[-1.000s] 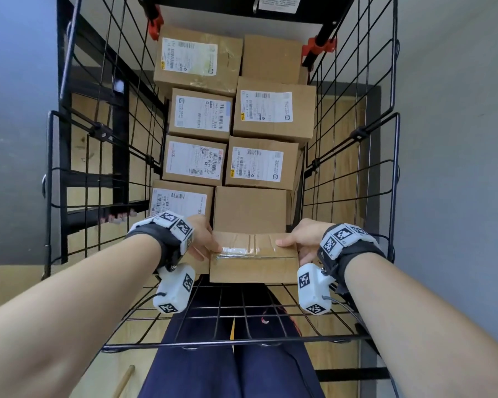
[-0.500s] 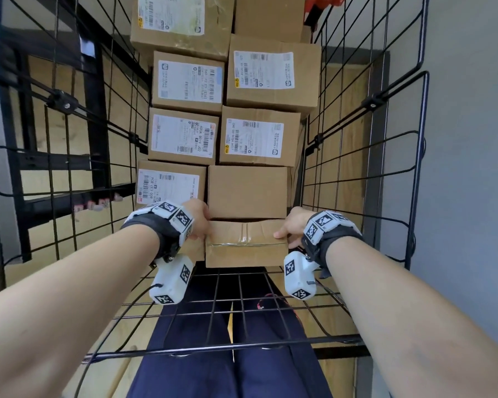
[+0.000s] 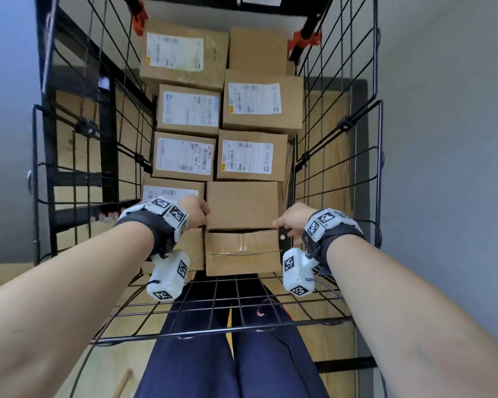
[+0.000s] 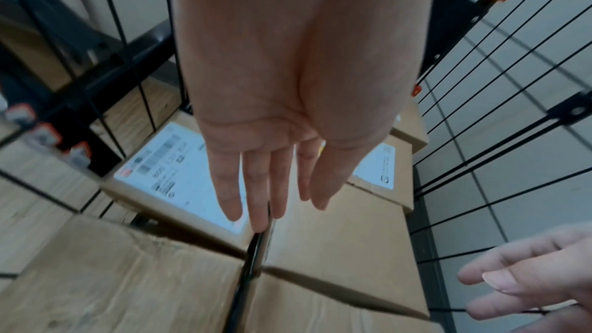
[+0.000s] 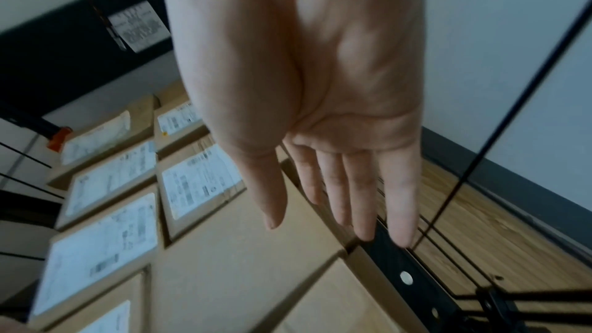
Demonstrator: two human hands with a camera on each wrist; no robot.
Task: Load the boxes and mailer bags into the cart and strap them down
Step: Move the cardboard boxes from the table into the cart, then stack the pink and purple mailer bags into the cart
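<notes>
The taped cardboard box [image 3: 242, 252] lies at the near end of the black wire cart [image 3: 339, 179], its clear-taped seam facing up, and serves as the landmark here. Directly beyond it, touching its far edge, sits a plain unlabelled box [image 3: 242, 205], and past that the labelled boxes [image 3: 190, 113] fill the cart in two rows up to the orange clamps [image 3: 304, 41] at the far end. The left hand [image 3: 194, 211] is at the plain box's left edge, just beyond the taped box's left corner; its fingers [image 4: 256, 194] are straight and close together, pointing into the dark gap between boxes, gripping nothing. The right hand [image 3: 292, 219] is by the plain box's right edge, its fingers [image 5: 362, 201] also straight and relaxed, holding nothing, beside the cart's black side bar [image 5: 407, 275]. Nearer than the taped box, dark blue trousers [image 3: 230, 354] show through the wire mesh.
</notes>
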